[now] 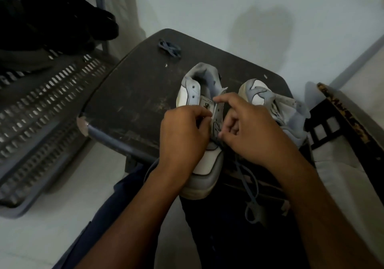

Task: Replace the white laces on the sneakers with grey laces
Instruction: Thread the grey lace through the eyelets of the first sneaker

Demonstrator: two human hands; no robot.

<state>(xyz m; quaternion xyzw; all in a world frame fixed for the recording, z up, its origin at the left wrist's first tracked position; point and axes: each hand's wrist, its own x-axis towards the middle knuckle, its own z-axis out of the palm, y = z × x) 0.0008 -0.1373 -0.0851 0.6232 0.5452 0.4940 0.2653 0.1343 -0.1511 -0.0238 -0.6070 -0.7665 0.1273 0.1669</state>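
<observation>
Both hands (209,131) pinch at the near sneaker (199,123) on the worktop (128,94), threading grey lace (249,185) through eyelets, I judge; next I pull it through and cross over.

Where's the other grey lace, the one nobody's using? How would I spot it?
Look at the dark scratched table holding two white-and-grey sneakers. At its far edge, beyond the left sneaker, lies a small bundled grey lace. It sits alone, touching neither shoes nor hands, unlike the lace dangling by the lap.
</observation>
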